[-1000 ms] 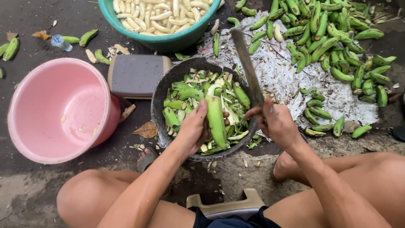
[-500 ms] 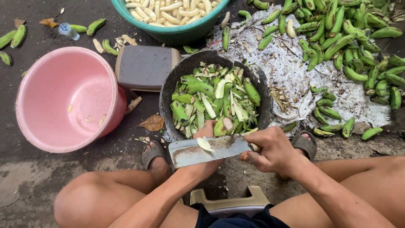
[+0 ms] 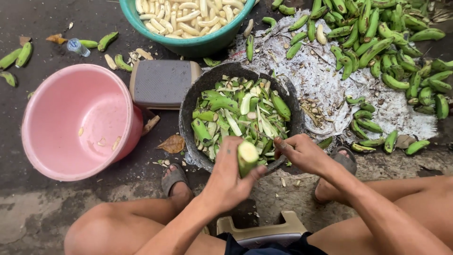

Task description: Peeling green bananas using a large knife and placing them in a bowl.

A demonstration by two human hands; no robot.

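My left hand (image 3: pixel 226 182) grips a green banana (image 3: pixel 247 158) upright, its cut end pale, over the near rim of the dark basin (image 3: pixel 188 106) of peels. My right hand (image 3: pixel 302 153) is closed on a knife (image 3: pixel 276 164) handle just beside it. Farther off on the dark ground sit a pink tub (image 3: pixel 78 120) and a grey block (image 3: pixel 163 82).

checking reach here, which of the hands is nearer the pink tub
Left. The left hand, holding a banana, sits closer to the pink tub; the right hand is farther right, beyond it.
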